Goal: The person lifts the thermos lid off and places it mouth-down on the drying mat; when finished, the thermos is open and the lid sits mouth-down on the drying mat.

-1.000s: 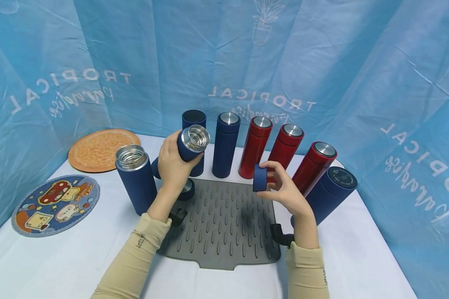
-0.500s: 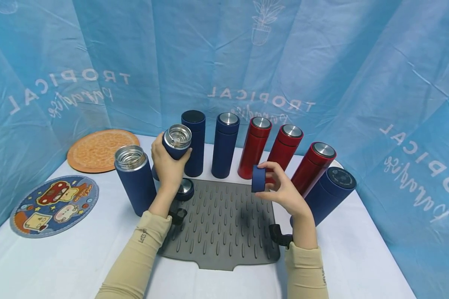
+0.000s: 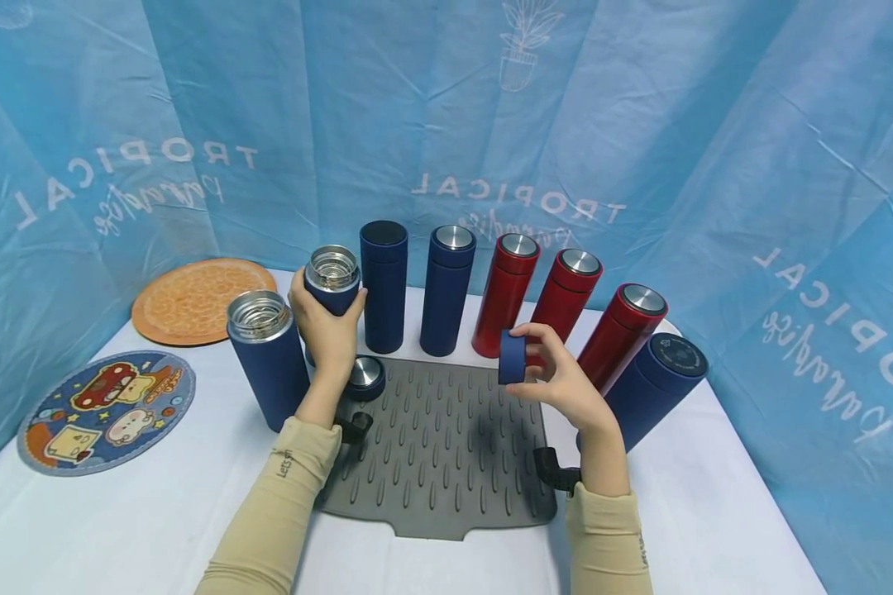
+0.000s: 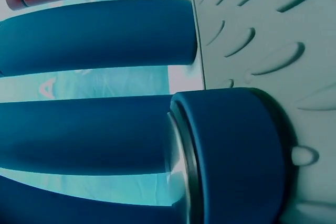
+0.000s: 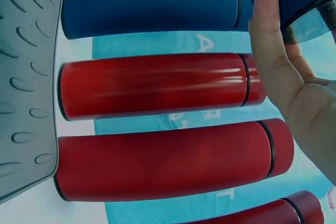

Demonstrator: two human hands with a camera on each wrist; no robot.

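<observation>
My left hand grips a dark blue thermos without a lid, its steel mouth facing up. It is upright at the left end of the back row, beside a capped blue thermos. Over the mat's right side, my right hand pinches a blue thermos lid between thumb and fingers, the lid turned on its side. Another blue lid with a steel top sits on the back left corner of the grey mat. A wider uncapped blue thermos stands left of my left wrist.
Rightward along the back stand another blue thermos and red thermoses. A wide blue thermos stands behind my right forearm. Flat at left lie a round orange mat and a cartoon-printed mat. A blue curtain hangs behind.
My left hand has moved left with the uncapped thermos and turned it from tilted to upright. The right hand with the lid has hardly moved.
</observation>
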